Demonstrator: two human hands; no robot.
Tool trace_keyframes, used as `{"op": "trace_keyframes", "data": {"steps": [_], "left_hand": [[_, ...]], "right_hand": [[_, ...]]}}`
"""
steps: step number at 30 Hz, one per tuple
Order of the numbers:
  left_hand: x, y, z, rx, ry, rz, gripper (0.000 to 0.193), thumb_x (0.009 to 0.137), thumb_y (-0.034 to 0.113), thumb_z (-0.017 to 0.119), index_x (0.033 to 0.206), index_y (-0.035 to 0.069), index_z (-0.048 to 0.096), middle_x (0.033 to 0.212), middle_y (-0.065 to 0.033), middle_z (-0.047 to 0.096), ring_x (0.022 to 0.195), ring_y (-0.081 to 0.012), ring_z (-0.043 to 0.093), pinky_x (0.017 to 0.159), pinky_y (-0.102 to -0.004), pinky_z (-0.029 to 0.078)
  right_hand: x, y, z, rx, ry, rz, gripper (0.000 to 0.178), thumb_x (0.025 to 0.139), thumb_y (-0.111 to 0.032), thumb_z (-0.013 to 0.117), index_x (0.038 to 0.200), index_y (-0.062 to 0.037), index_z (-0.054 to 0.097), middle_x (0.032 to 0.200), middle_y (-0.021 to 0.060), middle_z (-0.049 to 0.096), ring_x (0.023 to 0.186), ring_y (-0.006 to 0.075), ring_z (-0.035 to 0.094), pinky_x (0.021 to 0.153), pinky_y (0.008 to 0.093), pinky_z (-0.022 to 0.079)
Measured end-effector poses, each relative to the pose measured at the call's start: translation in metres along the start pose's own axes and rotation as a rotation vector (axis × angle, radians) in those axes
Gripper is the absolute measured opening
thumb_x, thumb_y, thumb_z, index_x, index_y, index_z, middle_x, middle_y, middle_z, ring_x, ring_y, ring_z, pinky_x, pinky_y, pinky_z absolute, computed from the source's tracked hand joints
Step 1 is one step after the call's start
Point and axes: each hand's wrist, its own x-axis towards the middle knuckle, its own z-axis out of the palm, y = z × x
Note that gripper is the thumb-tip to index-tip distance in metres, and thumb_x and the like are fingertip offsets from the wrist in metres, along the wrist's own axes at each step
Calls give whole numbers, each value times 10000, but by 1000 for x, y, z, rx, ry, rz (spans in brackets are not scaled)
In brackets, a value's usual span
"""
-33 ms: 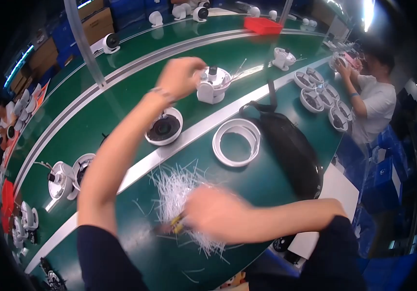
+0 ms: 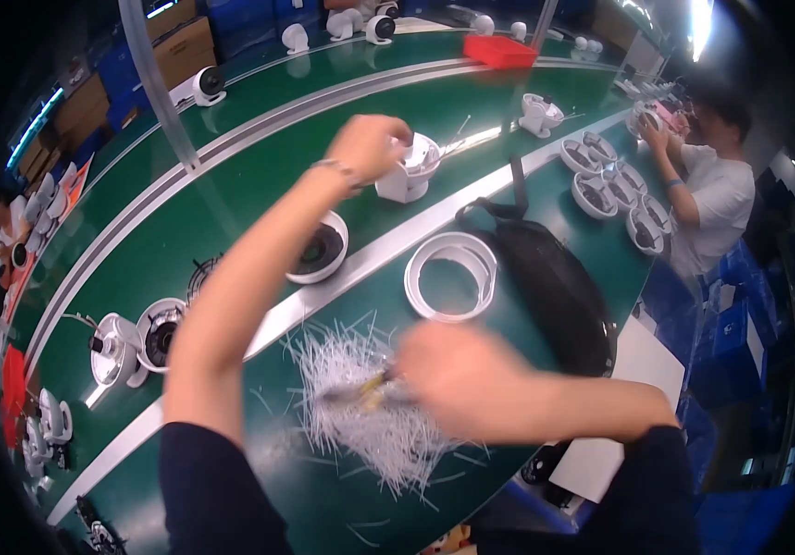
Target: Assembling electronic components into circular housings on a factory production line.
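Note:
My left hand point(image 2: 374, 148) reaches out over the green belt with curled fingers. Its fingertips lie over the top of a white camera housing point(image 2: 404, 185) that has thin wires sticking out; what they pinch there is hidden. Nearer to me, my right hand point(image 2: 462, 375) is closed around cutting pliers point(image 2: 372, 390) with yellow and dark handles, blurred by motion. The pliers hover above a heap of thin white plastic strips point(image 2: 374, 449), which look like cut cable-tie ends. Behind the right hand lies a white ring-shaped shell point(image 2: 413, 287) on the table.
A black bag point(image 2: 559, 287) lies right of the ring. Round white shells point(image 2: 592, 194) are grouped before a person point(image 2: 717, 185) at right. More housings point(image 2: 115, 351) stand on the belt at left, and an open shell point(image 2: 328, 250) sits under my left forearm. A red tray point(image 2: 499, 53) is far back.
My left hand has shifted right, over the housing's top, covering its black knob. My right hand and the pliers have moved up and right, uncovering more of the strips.

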Motion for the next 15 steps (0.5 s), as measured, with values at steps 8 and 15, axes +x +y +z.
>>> {"op": "trace_keyframes", "data": {"steps": [8,15], "left_hand": [[98,17,112,218,-308,-568,282,688,194,609,961,138,651,1102,-96,578,1103,-264,465,889,-437,376],[130,-12,130,112,-484,-669,458,617,231,705,1057,140,619,1144,-97,562,1067,-263,510,866,-394,419]], "right_hand": [[-17,175,-79,-164,210,732,389,610,-235,582,895,29,600,816,209,586,804,345,563,741,383,453],[31,201,-76,-64,43,938,419,597,-305,603,866,15,631,849,198,619,826,323,597,776,364,474]]}}
